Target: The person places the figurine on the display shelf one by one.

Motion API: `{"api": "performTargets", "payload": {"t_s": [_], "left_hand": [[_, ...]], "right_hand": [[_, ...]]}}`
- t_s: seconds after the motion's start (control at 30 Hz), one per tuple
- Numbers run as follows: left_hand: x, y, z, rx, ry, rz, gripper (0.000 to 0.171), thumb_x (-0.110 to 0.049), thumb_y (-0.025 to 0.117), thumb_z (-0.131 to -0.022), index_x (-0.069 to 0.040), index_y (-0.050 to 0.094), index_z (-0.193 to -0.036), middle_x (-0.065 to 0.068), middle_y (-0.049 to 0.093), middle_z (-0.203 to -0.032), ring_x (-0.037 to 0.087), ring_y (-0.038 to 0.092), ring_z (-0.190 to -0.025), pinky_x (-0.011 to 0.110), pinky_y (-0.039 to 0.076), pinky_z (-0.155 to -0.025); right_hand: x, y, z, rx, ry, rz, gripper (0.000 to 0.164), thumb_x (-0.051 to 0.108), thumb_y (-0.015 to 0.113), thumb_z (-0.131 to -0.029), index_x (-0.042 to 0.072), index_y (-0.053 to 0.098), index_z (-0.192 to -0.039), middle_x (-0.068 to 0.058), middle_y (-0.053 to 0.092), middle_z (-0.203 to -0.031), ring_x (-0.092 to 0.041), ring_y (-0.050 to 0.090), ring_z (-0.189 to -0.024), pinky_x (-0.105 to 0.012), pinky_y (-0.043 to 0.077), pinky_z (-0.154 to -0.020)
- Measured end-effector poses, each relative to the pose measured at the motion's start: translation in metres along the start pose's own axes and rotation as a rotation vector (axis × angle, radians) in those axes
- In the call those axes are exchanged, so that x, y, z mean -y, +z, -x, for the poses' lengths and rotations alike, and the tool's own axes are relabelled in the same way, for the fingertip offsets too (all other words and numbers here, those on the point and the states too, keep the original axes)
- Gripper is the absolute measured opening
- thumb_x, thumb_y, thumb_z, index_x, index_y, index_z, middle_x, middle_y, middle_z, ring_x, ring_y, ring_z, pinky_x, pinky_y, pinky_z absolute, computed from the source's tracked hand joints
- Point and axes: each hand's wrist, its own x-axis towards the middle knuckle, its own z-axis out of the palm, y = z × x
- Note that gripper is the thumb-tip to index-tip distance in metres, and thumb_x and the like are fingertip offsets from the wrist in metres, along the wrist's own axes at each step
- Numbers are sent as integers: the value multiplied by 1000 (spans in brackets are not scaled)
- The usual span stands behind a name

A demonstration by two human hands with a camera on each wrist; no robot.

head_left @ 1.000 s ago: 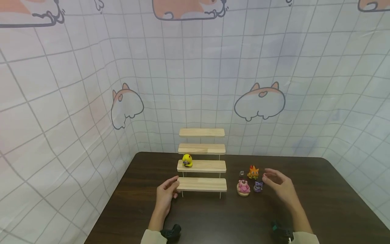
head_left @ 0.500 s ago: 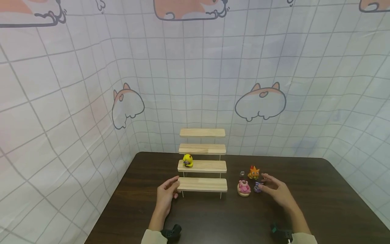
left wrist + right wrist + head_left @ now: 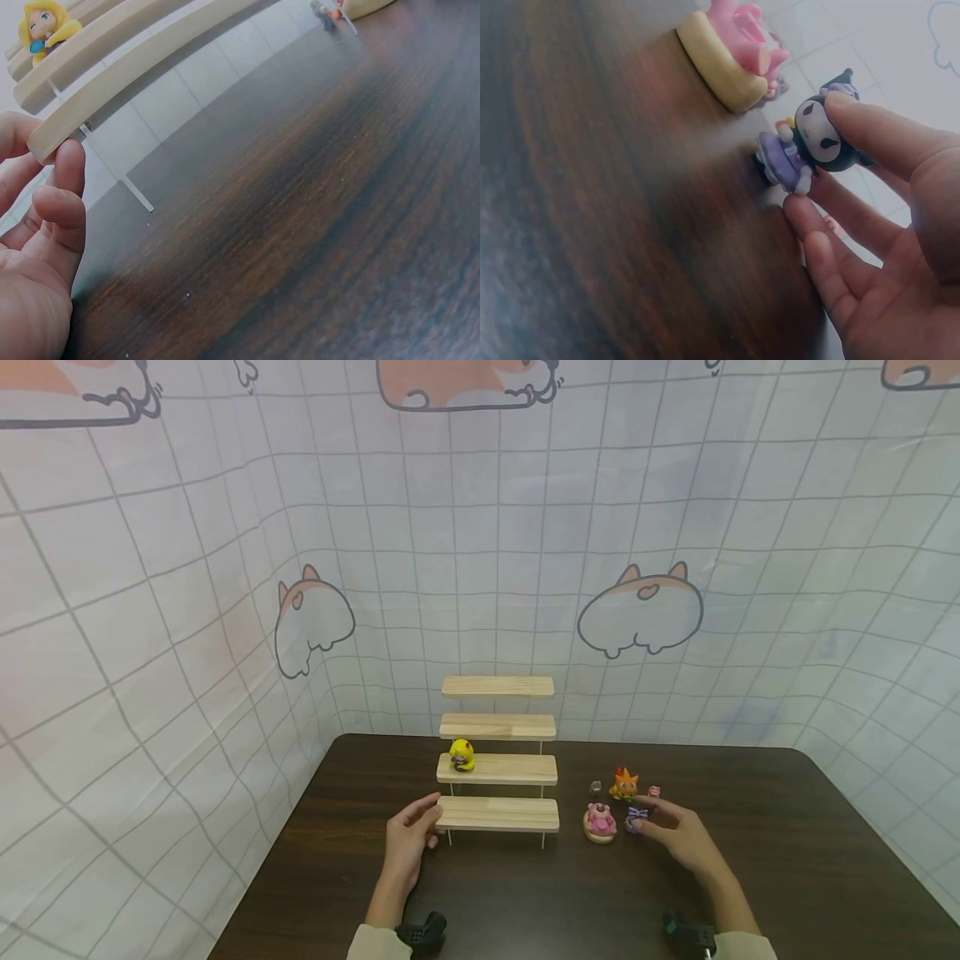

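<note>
My left hand [image 3: 405,839] grips the left end of the lowest step of a tiered wooden display stand [image 3: 498,814]; in the left wrist view, its fingers [image 3: 69,161] wrap that corner. On the stand's second step from the bottom, at the left, sits a yellow-haired figurine [image 3: 462,756]. My right hand [image 3: 682,839] pinches a small figurine with a black hood and purple dress [image 3: 784,154] by its head, thumb in front and fingers behind. The figurine stands upright close over the dark table [image 3: 525,902].
Left of the right hand sits a pink bear figurine on a cream base [image 3: 599,823]. Behind it are an orange spiky figurine [image 3: 624,784] and a tiny grey one [image 3: 596,787]. A tiny pink figurine [image 3: 655,791] lies just beyond the right fingertips. A grid-patterned curtain [image 3: 480,568] surrounds the table.
My right hand has let go of the tiny pink figurine, moved slightly left and toward me, and taken hold of the black-and-purple figurine. The left hand has stayed on the stand.
</note>
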Motion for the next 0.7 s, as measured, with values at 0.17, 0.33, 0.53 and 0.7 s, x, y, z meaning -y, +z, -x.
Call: {"api": "performTargets", "payload": {"t_s": [0.17, 0.33, 0.53, 0.7], "left_hand": [[1, 0, -1, 0, -2, -2, 39, -18, 71, -98, -4, 66, -134, -1, 69, -92, 11, 64, -68, 20, 46, -52], [0, 1, 0, -3, -4, 0, 39, -18, 71, -97, -4, 67, -133, 0, 69, -90, 11, 64, -67, 20, 46, -52], [-2, 1, 1, -8, -4, 5, 38, -16, 71, -97, -4, 67, -133, 0, 70, -90, 11, 63, -66, 20, 46, -52], [-2, 1, 1, -9, -4, 2, 37, -16, 71, -97, -5, 68, -133, 0, 70, -91, 11, 63, -67, 19, 45, -52]], "right_hand": [[0, 0, 0, -4, 9, 13, 53, 33, 75, -94, 8, 63, -139, -22, 64, -134, -22, 60, -112, -26, 51, -82], [2, 0, 1, -4, 12, 3, 53, 33, 75, -94, 8, 63, -140, -22, 65, -133, -23, 62, -112, -27, 52, -81], [1, 0, -1, -9, -11, -34, 51, 32, 75, -95, 8, 63, -139, -22, 64, -135, -17, 63, -108, -25, 53, -80], [2, -2, -2, -22, -29, -30, 50, 34, 73, -96, 10, 64, -138, -20, 64, -136, -19, 61, -113, -26, 51, -84]]}}
